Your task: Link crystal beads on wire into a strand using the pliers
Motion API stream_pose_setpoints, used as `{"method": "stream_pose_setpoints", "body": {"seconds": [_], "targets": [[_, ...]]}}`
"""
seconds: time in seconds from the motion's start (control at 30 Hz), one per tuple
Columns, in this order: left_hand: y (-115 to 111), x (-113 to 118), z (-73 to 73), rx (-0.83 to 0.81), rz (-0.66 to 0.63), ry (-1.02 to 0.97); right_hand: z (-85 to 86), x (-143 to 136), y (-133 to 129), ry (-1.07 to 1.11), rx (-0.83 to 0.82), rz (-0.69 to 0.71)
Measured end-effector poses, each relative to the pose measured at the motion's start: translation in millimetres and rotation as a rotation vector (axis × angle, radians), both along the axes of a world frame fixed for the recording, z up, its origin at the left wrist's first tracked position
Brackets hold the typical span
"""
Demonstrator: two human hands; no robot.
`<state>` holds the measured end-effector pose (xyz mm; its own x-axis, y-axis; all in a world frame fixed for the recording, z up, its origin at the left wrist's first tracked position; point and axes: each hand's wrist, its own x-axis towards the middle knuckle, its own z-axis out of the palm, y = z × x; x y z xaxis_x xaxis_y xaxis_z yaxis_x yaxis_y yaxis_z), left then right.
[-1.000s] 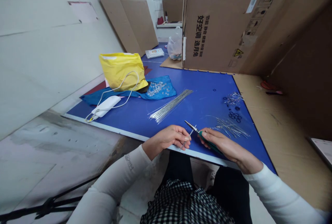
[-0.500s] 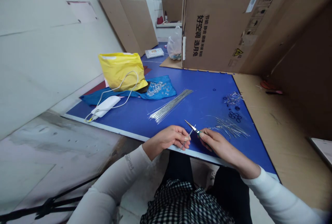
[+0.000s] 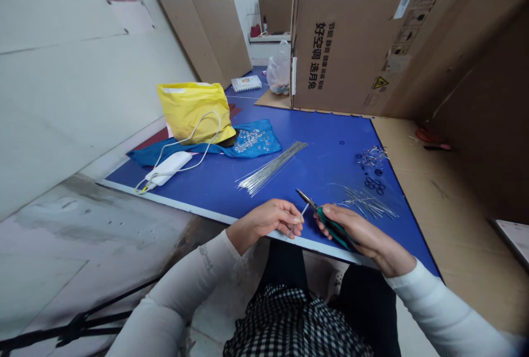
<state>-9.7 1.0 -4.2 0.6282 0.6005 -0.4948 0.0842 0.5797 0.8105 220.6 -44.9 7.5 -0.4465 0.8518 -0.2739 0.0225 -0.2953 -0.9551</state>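
At the near edge of the surface [image 3: 322,131], the left hand [image 3: 281,218] pinches a thin strip [image 3: 305,210]; the right hand [image 3: 353,222] grips green-handled pliers [image 3: 336,230], perhaps touching it.

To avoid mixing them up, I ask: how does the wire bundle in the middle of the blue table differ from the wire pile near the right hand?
The wire bundle lies nearly parallel; the wire pile is looser, with crossing wires. In the picture, the bundle slants up to the right, while the pile slants down. Both are silvery wires on the blue table.
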Motion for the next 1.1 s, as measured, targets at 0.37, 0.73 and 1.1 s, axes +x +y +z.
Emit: {"method": "stream_pose_setpoints", "body": {"seconds": [0.37, 0.73, 1.1], "targets": [[0.6, 0.2, -0.3, 0.008, -0.01, 0.009, 0.6, 0.1, 2.0, 0.016, -0.018, 0.001], [0.4, 0.6, 1.4, 0.003, -0.014, 0.004, 6.5, -4.8, 0.0, -0.068, 0.044, -0.02], [1.1, 0.5, 5.8, 0.003, -0.024, 0.041, 8.3, -1.5, 0.5, -0.081, 0.055, 0.023]]}}
